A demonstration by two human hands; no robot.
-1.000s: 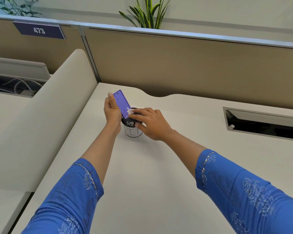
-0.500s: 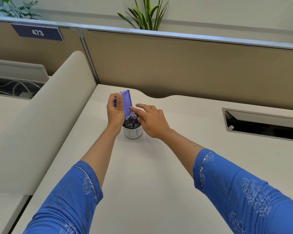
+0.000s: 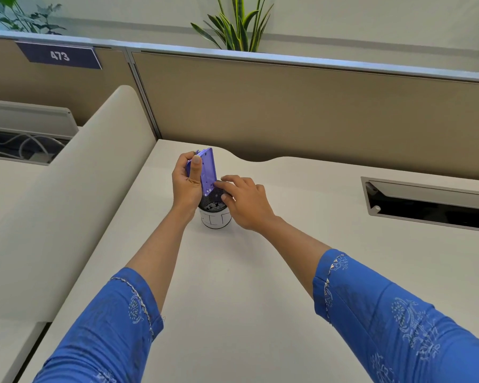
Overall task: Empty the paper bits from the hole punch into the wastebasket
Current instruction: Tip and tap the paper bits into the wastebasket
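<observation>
My left hand (image 3: 185,183) grips a purple hole punch (image 3: 208,170) and holds it nearly upright, its lower end over the mouth of a small wastebasket (image 3: 215,218). The wastebasket is a little round tub with a black mesh upper part and a white lower wall, standing on the desk. White paper bits (image 3: 213,207) lie inside it, and a few cling to the punch's lower end. My right hand (image 3: 244,203) rests on the basket's right rim, its fingertips touching the bottom of the punch.
The cream desk (image 3: 233,286) stretches toward me. A curved divider panel (image 3: 67,203) rises at the left, a tan partition (image 3: 288,106) stands behind, and an open cable slot (image 3: 426,203) is sunk in the desk at the right.
My left hand has tipped the punch from a slant to nearly upright over the basket. The clump of paper bits on its face has mostly dropped. My right hand stayed at the rim.
</observation>
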